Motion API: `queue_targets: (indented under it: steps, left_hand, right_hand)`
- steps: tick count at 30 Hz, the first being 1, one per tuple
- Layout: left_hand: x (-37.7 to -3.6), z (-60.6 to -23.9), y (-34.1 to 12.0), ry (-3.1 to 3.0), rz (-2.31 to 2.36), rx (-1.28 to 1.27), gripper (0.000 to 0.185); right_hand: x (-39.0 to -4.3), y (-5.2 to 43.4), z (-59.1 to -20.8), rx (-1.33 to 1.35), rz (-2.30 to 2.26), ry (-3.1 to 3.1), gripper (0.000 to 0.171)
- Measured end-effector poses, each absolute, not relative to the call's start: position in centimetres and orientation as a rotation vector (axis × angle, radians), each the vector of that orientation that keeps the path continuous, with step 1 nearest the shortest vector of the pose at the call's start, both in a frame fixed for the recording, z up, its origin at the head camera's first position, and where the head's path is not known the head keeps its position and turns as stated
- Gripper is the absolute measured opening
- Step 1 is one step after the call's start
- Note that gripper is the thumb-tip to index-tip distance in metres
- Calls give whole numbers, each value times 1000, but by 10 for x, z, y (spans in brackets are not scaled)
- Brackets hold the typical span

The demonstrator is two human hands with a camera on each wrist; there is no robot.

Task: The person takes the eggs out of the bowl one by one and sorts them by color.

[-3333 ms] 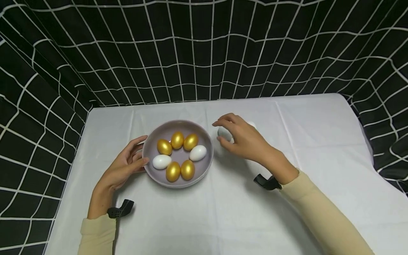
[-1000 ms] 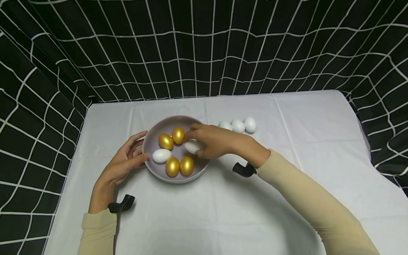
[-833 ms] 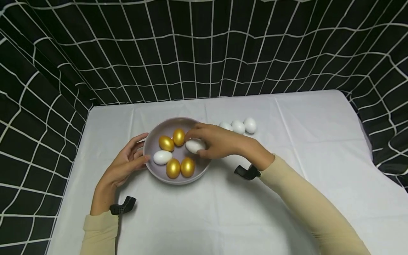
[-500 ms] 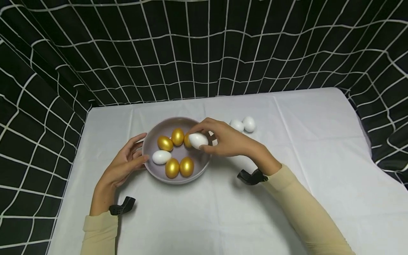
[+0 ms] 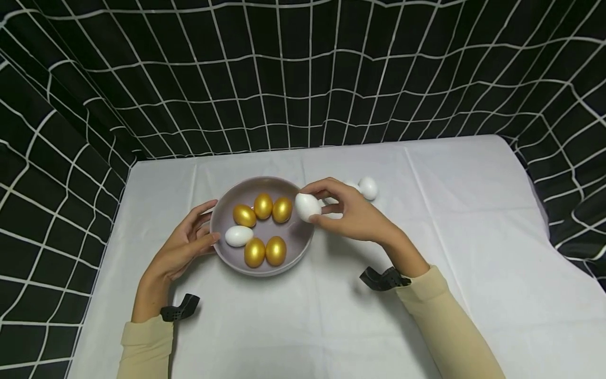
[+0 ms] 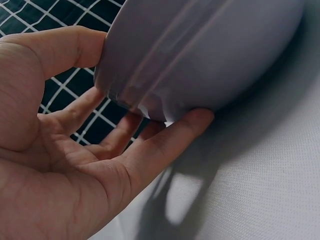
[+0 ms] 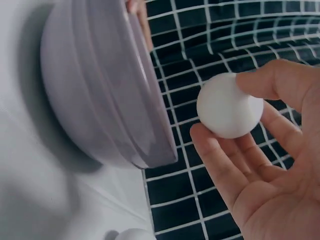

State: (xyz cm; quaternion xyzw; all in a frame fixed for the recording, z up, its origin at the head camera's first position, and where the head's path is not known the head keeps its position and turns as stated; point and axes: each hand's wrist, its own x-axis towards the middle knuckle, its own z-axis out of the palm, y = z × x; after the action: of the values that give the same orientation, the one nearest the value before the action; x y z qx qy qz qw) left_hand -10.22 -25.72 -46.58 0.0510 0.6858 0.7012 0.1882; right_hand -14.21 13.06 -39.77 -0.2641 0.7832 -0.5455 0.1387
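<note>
Left hand point(image 5: 181, 247) curls round the left side of a smooth, round, mauve-grey bowl point(image 5: 268, 228), thumb at the rim and fingers against the outer wall. That bowl stands on a table covered with white cloth point(image 5: 473, 216), nearer the table's left edge than its right and close to its back edge.

Inside, going left to right, a white egg point(image 5: 239, 236) lies near the left wall; three glossy golden eggs point(image 5: 263, 206) curve along the back and two shiny golden eggs point(image 5: 275, 250) sit side by side at the front.

At the bowl's right rim, the right hand point(image 5: 351, 213) pinches a smooth white egg point(image 5: 307, 207) between thumb and fingers; the right wrist view shows it raised, apart from the bowl.

Further right, towards the table's back edge, a plain white egg point(image 5: 368, 188) rests on the cloth, with more white partly hidden behind the hand.
</note>
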Motion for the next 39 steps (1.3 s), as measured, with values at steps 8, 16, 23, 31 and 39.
queue_targets:
  steps: [8, 16, 23, 31, 39]
  left_hand:
    - [-102, -466, -257, 1914, 1986, 151, 79]
    - [-104, -467, -257, 1919, 1979, 136, 80]
    - [-103, -467, -257, 1915, 1979, 126, 79]
    - [-101, -466, -258, 1911, 1983, 129, 78]
    - [-101, -465, -257, 1914, 1976, 141, 77]
  right_hand:
    - [-139, 146, -403, -636, -1726, 2292, 49]
    - [-140, 165, -412, -490, -1833, 2332, 49]
    - [-145, 184, -413, -444, -1936, 2379, 50]
    - [-155, 208, -419, -337, -1880, 2568, 48]
    - [-160, 227, -427, -186, -1750, 2732, 51]
